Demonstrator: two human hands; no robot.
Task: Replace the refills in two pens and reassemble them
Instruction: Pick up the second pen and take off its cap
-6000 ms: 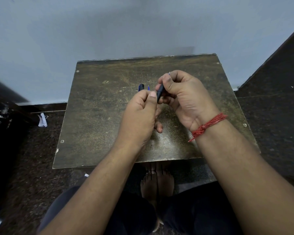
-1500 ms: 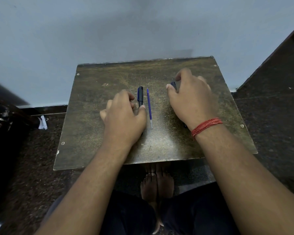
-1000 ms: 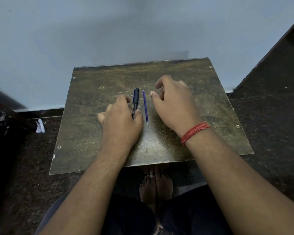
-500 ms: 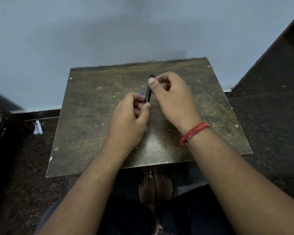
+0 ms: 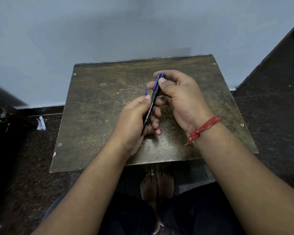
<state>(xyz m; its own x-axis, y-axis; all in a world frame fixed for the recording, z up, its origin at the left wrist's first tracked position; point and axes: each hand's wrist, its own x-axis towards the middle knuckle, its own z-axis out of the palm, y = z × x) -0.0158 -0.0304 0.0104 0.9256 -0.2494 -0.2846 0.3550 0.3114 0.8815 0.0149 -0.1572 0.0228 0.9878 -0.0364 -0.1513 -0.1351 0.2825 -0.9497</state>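
Head view: a black pen (image 5: pixel 149 110) is held above the table (image 5: pixel 98 116), its lower barrel wrapped by the curled fingers of the left hand (image 5: pixel 136 119) and its blue cap end pinched between thumb and forefinger of the right hand (image 5: pixel 178 97). A blue refill (image 5: pixel 145 91) lies on the table, only its tip showing beyond the left hand. Pulling or twisting the ends apart abruptly could, in all likelihood, let a small part drop off the table.
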